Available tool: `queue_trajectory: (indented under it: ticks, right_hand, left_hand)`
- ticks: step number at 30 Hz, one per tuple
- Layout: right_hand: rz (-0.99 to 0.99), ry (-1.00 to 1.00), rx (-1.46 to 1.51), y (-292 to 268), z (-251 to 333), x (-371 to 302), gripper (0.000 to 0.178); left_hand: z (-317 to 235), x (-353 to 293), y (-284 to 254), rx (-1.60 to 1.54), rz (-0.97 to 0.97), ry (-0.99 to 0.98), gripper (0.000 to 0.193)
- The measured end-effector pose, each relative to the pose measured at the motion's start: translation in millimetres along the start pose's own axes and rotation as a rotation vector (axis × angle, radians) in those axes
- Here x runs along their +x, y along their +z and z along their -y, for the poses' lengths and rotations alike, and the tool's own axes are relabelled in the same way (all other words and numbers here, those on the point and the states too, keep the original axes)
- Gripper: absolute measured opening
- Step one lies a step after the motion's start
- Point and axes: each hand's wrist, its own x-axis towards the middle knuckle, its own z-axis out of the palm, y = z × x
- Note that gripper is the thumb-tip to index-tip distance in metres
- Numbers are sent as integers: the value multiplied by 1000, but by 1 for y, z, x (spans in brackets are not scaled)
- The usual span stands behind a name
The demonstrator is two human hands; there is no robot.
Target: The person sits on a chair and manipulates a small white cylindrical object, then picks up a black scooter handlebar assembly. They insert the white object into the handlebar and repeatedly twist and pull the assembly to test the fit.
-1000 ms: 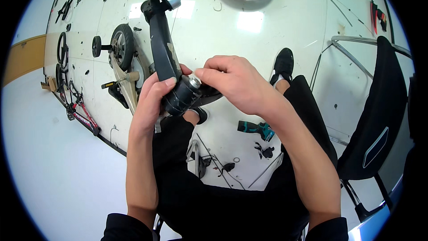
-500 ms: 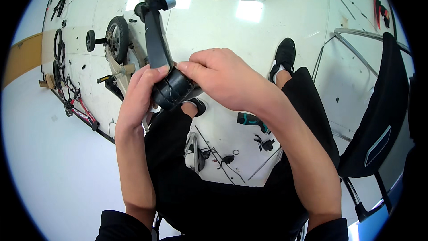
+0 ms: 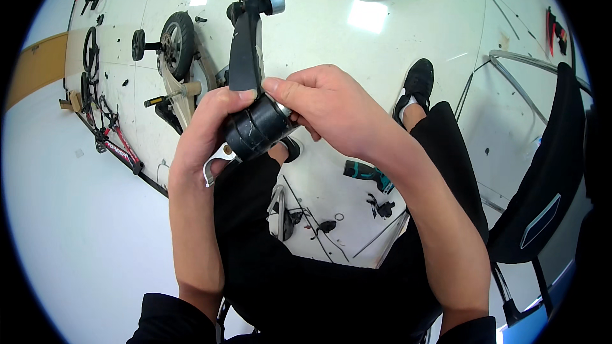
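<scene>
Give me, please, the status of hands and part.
Left hand grips black part. Right hand at its right end. Drill on floor, apart from both hands.

One line of lettering shows: large, pale capital letters in a single word along the slanting tube of the red bicycle frame (image 3: 121, 153) at the far left, by the foot of the wall. The black cylinder (image 3: 256, 129) bears pale streaks and scuffs that form no readable characters. On the teal-and-black drill (image 3: 363, 171) and the pale-edged plate (image 3: 540, 222) of the black chair (image 3: 542, 178), no writing can be made out.
</scene>
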Motion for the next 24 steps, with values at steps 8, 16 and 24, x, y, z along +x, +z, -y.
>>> queue_trajectory:
  ticks: [8, 16, 24]
  right_hand:
    - [-165, -260, 139, 5, -13, 7, 38]
    - [-91, -140, 40, 1, -9, 8, 37]
    - [-109, 34, -89, -8, -1, 10, 43]
  left_hand:
    - [1, 0, 3, -109, -91, -48, 26]
    - [3, 11, -10, 57, -158, -61, 32]
    - [2, 8, 3, -40, -127, -52, 28]
